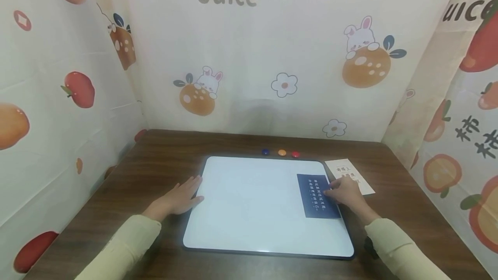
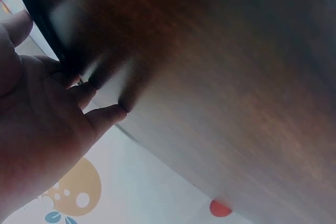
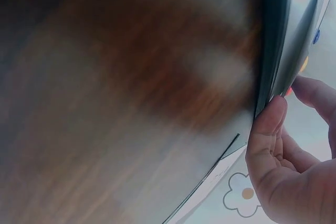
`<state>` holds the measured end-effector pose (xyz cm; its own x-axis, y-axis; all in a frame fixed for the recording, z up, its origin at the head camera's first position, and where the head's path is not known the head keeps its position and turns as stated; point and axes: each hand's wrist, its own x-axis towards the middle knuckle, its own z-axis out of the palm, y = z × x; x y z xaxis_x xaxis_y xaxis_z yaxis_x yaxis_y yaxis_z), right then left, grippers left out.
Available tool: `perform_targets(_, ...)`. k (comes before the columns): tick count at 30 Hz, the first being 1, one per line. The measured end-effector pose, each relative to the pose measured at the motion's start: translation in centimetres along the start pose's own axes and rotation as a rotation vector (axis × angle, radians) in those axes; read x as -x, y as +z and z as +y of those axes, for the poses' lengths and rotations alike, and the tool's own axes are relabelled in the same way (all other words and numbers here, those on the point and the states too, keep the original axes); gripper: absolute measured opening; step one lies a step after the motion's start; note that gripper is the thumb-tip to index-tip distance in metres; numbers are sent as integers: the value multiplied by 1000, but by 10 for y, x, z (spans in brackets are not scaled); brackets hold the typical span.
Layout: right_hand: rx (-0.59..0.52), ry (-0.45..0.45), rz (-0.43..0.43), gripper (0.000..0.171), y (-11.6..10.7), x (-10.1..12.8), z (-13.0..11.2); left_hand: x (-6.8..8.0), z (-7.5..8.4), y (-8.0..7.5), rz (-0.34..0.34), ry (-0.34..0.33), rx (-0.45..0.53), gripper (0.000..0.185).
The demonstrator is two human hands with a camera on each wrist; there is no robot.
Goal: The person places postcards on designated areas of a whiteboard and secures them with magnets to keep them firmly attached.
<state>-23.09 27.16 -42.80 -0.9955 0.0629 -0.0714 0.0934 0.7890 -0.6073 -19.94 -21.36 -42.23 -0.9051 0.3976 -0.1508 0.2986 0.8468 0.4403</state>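
A whiteboard (image 1: 249, 211) with a dark rim lies flat on the brown table. My left hand (image 1: 180, 197) rests at its left edge, fingers extended and thumb over the white surface; in the left wrist view the fingertips (image 2: 123, 107) touch the tabletop beside the rim. On the board's right side is a dark blue card (image 1: 314, 198) with white writing. Between thumb and finger, my right hand (image 1: 346, 192) pinches the card's right edge, which stands slightly raised in the right wrist view. Partly hidden behind that hand, a cream card (image 1: 362, 182) with writing lies on the table.
Beyond the board's far edge sit three small round pieces: a blue one (image 1: 266, 152), an orange one (image 1: 282, 153) and a red one (image 1: 295, 154). A dark object (image 1: 370, 247) shows beside the right sleeve. Printed curtains (image 1: 249, 55) stand around the table's back and sides.
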Motion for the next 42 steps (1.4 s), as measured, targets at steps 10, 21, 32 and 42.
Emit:
perform_targets(10,6,-16,0,41,0,0,0,1,0,-1,-4,-10,6,68)
perform_targets(21,11,-21,5,38,0,3,-3,0,-8,5,15,9,7,73)
perform_targets(32,22,-34,7,37,-1,3,-2,0,-1,1,9,7,7,71)
perform_targets(42,25,-24,5,37,0,3,-1,0,-2,2,2,-9,1,69)
